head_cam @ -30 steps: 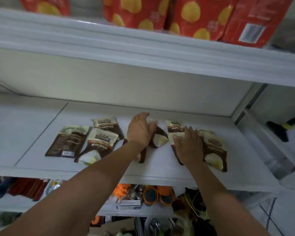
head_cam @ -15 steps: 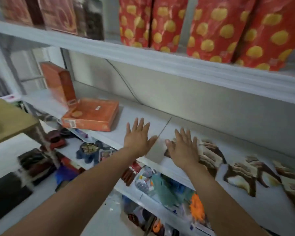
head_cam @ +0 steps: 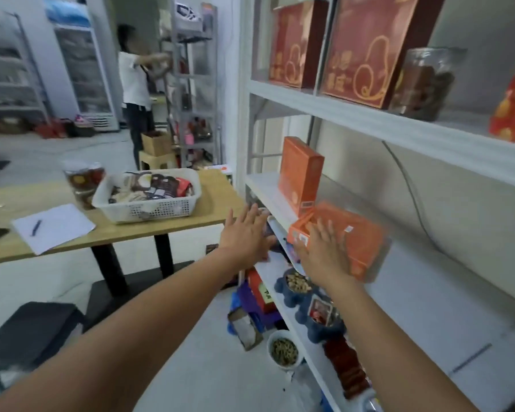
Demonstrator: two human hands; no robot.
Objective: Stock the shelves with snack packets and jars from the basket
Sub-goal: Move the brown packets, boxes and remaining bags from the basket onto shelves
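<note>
Basket (head_cam: 158, 208) of packets (head_cam: 161, 185) on table (head_cam: 125, 230) beyond left hand (head_cam: 244, 233); right hand (head_cam: 324, 251) before flat orange box (head_cam: 360, 236); both spread, empty.

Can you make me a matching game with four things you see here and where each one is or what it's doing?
1. white basket
2. pen
3. clear jar
4. tall orange box

A. lying on a sheet of paper
B. standing beside a flat orange box
C. holding snack packets
D. beside a big red box

Pairs: 1-C, 2-A, 3-D, 4-B
</note>
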